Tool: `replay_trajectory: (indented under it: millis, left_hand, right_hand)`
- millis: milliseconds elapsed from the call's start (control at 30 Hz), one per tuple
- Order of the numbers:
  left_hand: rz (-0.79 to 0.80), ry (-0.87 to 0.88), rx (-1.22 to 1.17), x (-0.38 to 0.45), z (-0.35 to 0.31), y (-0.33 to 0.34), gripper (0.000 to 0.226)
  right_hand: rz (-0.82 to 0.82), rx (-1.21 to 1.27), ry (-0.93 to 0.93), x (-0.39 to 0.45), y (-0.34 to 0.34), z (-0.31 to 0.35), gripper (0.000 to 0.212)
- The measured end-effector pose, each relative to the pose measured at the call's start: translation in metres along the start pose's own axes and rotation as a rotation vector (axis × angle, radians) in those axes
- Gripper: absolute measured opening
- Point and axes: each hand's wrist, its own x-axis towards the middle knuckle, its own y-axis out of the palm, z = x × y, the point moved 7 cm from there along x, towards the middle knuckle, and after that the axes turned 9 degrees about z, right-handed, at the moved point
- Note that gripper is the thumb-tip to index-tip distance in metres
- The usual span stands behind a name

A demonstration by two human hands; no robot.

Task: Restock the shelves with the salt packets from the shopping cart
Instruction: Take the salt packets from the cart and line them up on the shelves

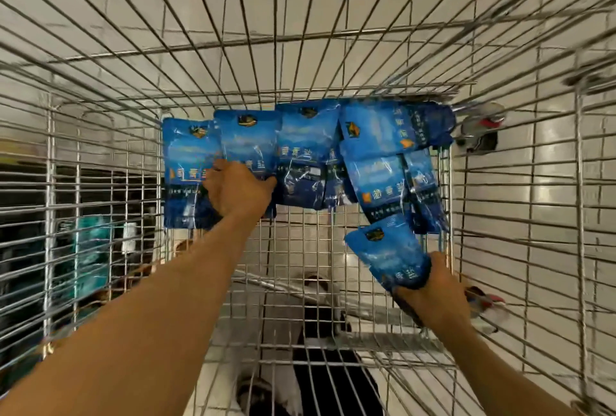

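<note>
I look down into a wire shopping cart. Several blue salt packets lie at its far end, among them one at the far left, one in the middle and a pile on the right. My left hand reaches in and grips the second packet from the left at its lower edge. Nearer to me, my right hand holds another blue salt packet, lifted a little above the cart floor near the right wall.
The cart's wire walls rise on all sides around my arms. White floor tiles show through the mesh. Dark shelving with teal goods lies outside the left wall. A cart wheel shows at the far right.
</note>
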Motion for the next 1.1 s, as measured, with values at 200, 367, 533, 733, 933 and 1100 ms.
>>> replay_trajectory:
  millis: [200, 367, 533, 733, 933, 1100]
  left_hand:
    - [0.000, -0.078, -0.015, 0.008, 0.021, 0.007, 0.114]
    - [0.062, -0.056, -0.192, 0.000, 0.038, -0.002, 0.060]
    - [0.270, -0.040, -0.734, -0.030, 0.067, -0.025, 0.069]
    - [0.411, 0.041, -0.832, -0.105, 0.079, -0.091, 0.030]
    - [0.324, 0.111, -0.911, -0.183, 0.094, -0.183, 0.057]
    - [0.255, 0.264, -1.164, -0.264, 0.111, -0.259, 0.039]
  right_hand:
    - [0.135, 0.290, 0.092, -0.002, 0.030, -0.021, 0.042]
    - [0.229, 0.401, 0.066, -0.015, 0.035, 0.001, 0.056]
    - [0.349, 0.571, 0.007, -0.047, 0.025, 0.059, 0.051]
    - [0.366, 0.734, -0.124, -0.108, -0.025, 0.147, 0.049]
    - [0.422, 0.743, -0.313, -0.203, -0.078, 0.226, 0.056]
    - [0.317, 0.820, -0.455, -0.282, -0.110, 0.263, 0.089]
